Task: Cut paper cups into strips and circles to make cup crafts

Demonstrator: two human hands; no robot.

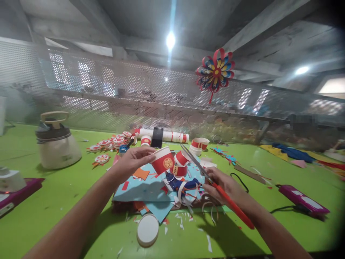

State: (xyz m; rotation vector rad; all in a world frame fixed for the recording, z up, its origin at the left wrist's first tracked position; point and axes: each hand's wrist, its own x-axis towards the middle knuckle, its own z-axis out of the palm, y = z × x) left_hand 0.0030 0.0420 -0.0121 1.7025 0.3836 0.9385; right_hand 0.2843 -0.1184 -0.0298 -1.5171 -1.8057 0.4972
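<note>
My left hand [138,158] grips a red paper cup [162,160] with a white rim and a gold round emblem, tilted above the work area. In my right hand [222,185] is a pair of scissors [201,167] with red handles, its blades pointing up and left toward the cups. Just right of the held cup, more red and white cup pieces [181,164] sit together. Below them are a dark blue item [183,183] and curled white paper strips [181,196]. Light blue paper sheets [132,192] lie under both hands.
A white round lid [148,230] and paper scraps lie in front. Behind are a phone [157,137], a long white tube [172,136], stacked cups [196,145] and paper flowers [118,141]. A kettle-shaped jug [57,144] stands left; a purple power strip [303,199] lies right. A paper flower ornament [217,72] hangs above.
</note>
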